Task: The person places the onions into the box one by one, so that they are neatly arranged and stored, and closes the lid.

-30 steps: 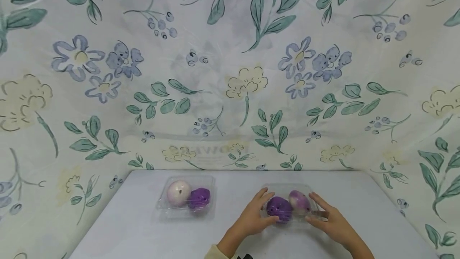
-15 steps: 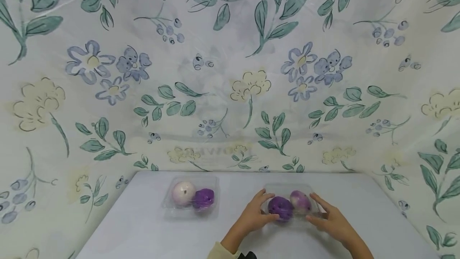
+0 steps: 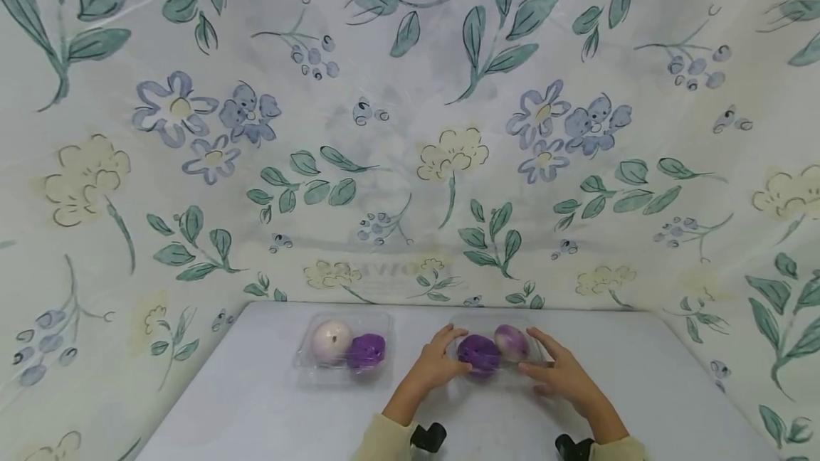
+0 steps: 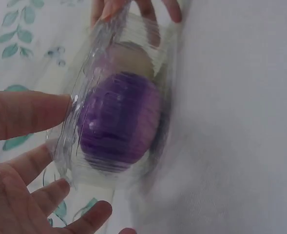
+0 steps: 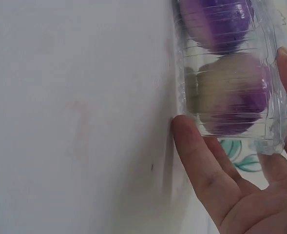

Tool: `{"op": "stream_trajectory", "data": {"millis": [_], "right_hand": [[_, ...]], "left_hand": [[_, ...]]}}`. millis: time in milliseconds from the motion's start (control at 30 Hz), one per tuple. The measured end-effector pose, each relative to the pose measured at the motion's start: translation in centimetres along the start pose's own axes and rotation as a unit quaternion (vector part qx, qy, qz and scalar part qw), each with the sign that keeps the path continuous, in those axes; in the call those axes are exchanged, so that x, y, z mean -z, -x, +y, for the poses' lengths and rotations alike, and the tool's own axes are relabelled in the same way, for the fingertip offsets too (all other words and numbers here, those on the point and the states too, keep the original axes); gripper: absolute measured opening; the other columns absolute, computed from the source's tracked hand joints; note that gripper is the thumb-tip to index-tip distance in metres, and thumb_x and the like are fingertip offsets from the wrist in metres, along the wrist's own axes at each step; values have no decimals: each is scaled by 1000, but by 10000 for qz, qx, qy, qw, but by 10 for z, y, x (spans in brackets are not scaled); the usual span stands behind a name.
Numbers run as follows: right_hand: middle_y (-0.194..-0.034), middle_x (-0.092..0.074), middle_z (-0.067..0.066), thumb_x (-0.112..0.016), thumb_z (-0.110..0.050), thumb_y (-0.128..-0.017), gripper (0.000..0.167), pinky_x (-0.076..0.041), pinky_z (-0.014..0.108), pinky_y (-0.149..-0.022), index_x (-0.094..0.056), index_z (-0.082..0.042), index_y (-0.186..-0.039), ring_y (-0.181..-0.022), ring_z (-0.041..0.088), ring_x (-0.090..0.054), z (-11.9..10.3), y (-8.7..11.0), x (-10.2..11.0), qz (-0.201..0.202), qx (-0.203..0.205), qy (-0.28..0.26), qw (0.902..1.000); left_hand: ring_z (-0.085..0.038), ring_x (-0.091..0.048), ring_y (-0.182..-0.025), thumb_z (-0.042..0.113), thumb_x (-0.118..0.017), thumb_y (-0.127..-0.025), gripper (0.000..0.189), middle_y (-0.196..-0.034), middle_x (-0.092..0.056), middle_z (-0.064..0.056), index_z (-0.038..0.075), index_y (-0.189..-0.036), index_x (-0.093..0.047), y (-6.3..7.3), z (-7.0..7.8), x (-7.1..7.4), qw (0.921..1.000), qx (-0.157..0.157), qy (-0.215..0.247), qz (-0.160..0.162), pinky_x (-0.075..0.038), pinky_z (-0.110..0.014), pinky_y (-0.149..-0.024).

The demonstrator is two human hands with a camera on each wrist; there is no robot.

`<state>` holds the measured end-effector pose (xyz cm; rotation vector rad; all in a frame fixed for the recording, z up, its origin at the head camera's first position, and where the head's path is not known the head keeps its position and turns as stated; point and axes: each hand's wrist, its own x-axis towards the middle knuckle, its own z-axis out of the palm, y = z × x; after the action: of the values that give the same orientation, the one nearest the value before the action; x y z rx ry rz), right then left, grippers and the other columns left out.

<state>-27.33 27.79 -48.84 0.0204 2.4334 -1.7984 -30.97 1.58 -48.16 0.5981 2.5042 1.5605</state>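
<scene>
A clear plastic clamshell box (image 3: 488, 321) is between my two hands at the right of the table. Inside it sit a deep purple round thing (image 3: 479, 356) with dark spots and a smaller purple-and-cream one (image 3: 512, 342). My left hand (image 3: 438, 363) holds the box's left end, thumb in front and index finger behind. At the other end my right hand (image 3: 565, 370) grips it the same way. In the left wrist view my thumb (image 4: 33, 113) meets the plastic edge while the lower fingers spread. In the right wrist view a fingertip (image 5: 183, 127) is at the box's bottom corner.
A second clear clamshell box (image 3: 371, 322) rests on the left of the white table (image 3: 256, 418), holding a whitish ball (image 3: 331, 341) and a purple one (image 3: 366, 352). Flowered cloth (image 3: 397, 119) hangs behind the table. Black wrist mounts (image 3: 429, 437) show at both sleeves.
Both hands have moved the box leftward and a little farther back, mostly in the last half second. The second box stays put; the head view has shifted slightly.
</scene>
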Motion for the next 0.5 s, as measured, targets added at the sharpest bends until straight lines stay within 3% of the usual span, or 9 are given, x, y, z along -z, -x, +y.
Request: {"op": "stream_trajectory", "data": {"millis": [233, 400, 500], "right_hand": [[-164, -12, 23, -76, -15, -87, 82, -58, 52, -86, -31, -11, -155, -130, 55, -45, -2, -17, -18, -11, 120, -6, 9999], [-162, -17, 24, -76, -13, -87, 80, -58, 52, -85, -33, -13, -154, -129, 53, -47, -6, -24, -25, 56, 95, -19, 9999], [-162, -19, 24, -75, -13, -87, 78, -58, 52, -84, -34, -14, -153, -129, 53, -48, -10, -29, -29, 59, 82, -58, 9999]], "left_hand": [[-54, -25, -143, -1, -63, -71, 68, -160, -18, -30, -1, -138, -50, -6, -10, 5, 9961, 326, 753, 327, -28, -63, -115], [-55, -30, -139, -2, -60, -69, 71, -162, -17, -26, 1, -140, -50, -10, -7, 11, 9939, 617, 790, 452, -30, -64, -112], [-52, -24, -144, -3, -57, -67, 73, -162, -18, -26, 0, -139, -50, -12, -6, 13, 9921, 674, 821, 671, -25, -64, -115]]}}
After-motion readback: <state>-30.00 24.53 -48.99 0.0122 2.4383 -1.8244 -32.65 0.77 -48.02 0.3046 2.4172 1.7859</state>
